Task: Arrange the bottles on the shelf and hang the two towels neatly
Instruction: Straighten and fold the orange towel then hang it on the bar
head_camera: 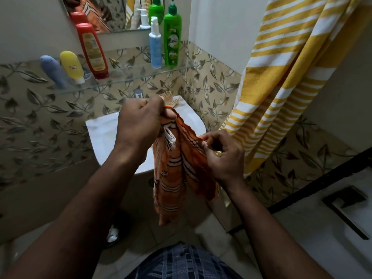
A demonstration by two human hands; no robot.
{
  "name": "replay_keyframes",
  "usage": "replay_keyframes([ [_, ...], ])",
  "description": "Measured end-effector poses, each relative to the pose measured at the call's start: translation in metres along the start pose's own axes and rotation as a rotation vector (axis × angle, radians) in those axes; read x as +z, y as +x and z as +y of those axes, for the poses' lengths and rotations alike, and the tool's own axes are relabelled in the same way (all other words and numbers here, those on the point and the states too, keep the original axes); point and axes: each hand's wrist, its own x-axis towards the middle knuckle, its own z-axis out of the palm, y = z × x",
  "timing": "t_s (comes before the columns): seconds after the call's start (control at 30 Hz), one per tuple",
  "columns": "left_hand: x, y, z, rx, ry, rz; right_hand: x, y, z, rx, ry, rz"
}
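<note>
An orange striped towel (177, 174) with a white fringe hangs bunched in front of me over the white sink (102, 135). My left hand (138, 121) grips its top corner and my right hand (223, 156) pinches its upper edge further right. A yellow and white striped towel (281, 77) hangs on the right wall. On the glass shelf (124, 77) stand a blue tube (53, 71), a yellow tube (72, 67), a red bottle (92, 51), a pale blue pump bottle (155, 47) and a green pump bottle (172, 39).
A mirror (112, 15) above the shelf reflects the bottles. A chrome tap (138, 93) sits behind the sink, with a small tube beside it. Leaf-patterned tiles cover the walls. A dark floor drain (113, 234) lies below, and a black-edged ledge (332, 198) runs at the right.
</note>
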Motion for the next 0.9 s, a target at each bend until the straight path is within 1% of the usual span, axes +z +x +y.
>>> replay_keyframes([
  [0.07,0.0,0.002,0.004,0.011,-0.01,-0.002,0.002,0.002,-0.001,-0.139,-0.025,-0.041],
  [0.13,-0.001,0.003,0.006,0.025,-0.005,-0.014,0.005,0.001,-0.003,-0.19,-0.095,-0.057],
  [0.23,0.0,0.001,0.009,0.036,-0.014,-0.043,0.008,-0.001,-0.001,-0.13,-0.163,-0.013],
  [0.33,0.0,0.0,0.011,0.046,-0.022,-0.052,0.008,0.004,0.001,-0.106,-0.118,0.006],
  [0.47,-0.002,0.001,0.013,0.062,-0.028,-0.077,0.007,0.01,0.002,-0.094,-0.089,-0.056],
  [0.67,-0.004,0.004,0.012,0.077,-0.017,-0.049,0.014,0.013,-0.006,-0.184,-0.092,-0.13],
  [0.8,-0.008,0.006,0.012,0.079,-0.025,-0.027,0.017,0.011,-0.007,-0.147,0.005,-0.237],
  [0.9,-0.007,0.005,0.011,0.08,-0.002,-0.06,0.022,0.013,-0.014,-0.074,0.138,-0.242],
])
